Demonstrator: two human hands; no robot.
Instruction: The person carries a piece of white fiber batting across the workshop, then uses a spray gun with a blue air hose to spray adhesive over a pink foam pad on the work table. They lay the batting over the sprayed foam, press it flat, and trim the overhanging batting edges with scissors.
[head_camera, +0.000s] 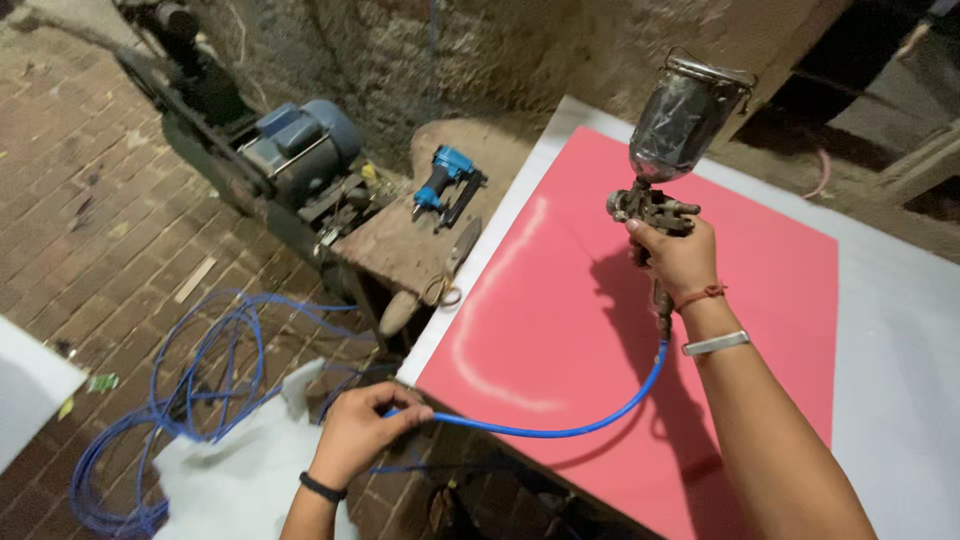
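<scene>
While my right hand (680, 258) grips the spray gun (655, 205) upright over the pink board (600, 330), my left hand (362, 430) pinches the blue hose (560, 432) just off the board's near edge, fingers closed around it. To do this pass well, I judge I should keep that hose lifted and clear of the wet surface (it curves low over the pink right now, and a drag would smear the coat), and hold the gun at a steady height and angle so the paint lands evenly. A pale, curved streak (480, 330) shows along the board's left side, so overlapping strokes there would seem wise. The cup (680, 118) on top of the gun is dark and cloudy with a wire clip over its lid; I cannot tell how much is inside. The board lies on a larger white sheet (900, 330). To the left, a blue nail gun (445, 185) rests on a rough wooden bench (395, 245), beside a blue-grey motor (300, 145), and more hose lies coiled on the brick floor (90, 220).
</scene>
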